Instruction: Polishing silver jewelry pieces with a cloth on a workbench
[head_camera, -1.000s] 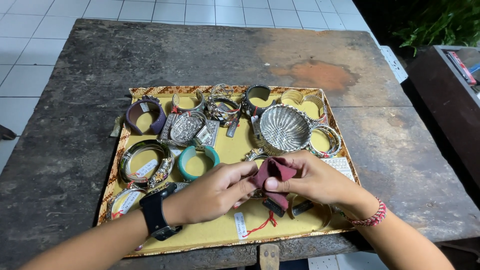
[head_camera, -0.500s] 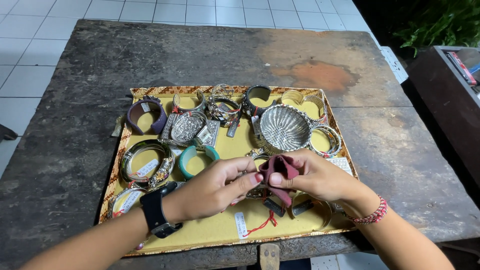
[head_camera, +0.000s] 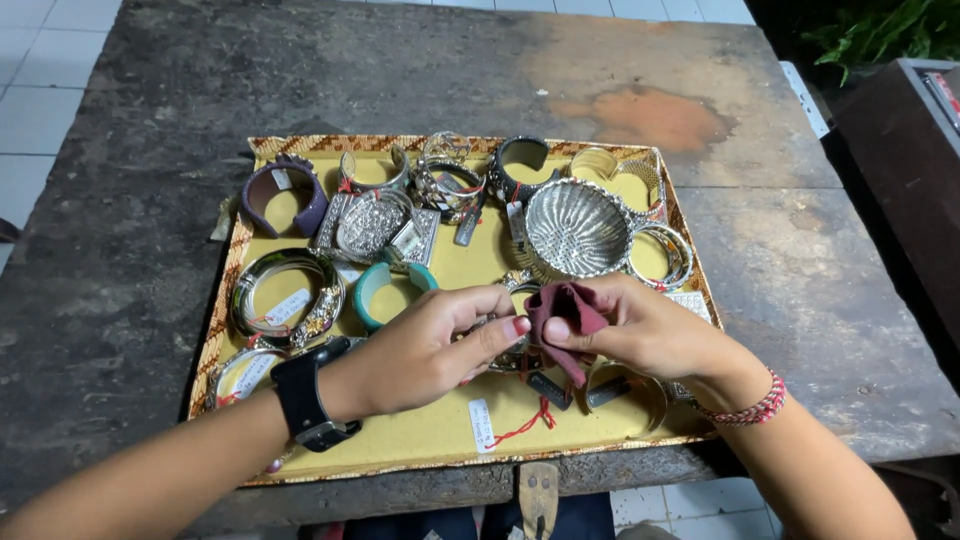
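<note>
— Held where? Pinched a silver bracelet (head_camera: 507, 340) in left hand (head_camera: 430, 345) fingers, above the yellow tray (head_camera: 430, 440).
— Right hand (head_camera: 650, 330) fingers? Pressed a maroon cloth (head_camera: 565, 305) against it; white tag (head_camera: 481, 424) lay below.

A dark, worn stone table (head_camera: 150, 200) bears a yellow tray (head_camera: 440, 430) of bangles.

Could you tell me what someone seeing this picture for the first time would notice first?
Most likely the two hands meeting at the front middle of the yellow tray: the right hand pinches a dark red cloth against a metal bangle held by the left hand. Next comes the shiny ribbed silver bowl just behind them, among many bracelets, and behind the tray an orange stain on the dark table.
</note>
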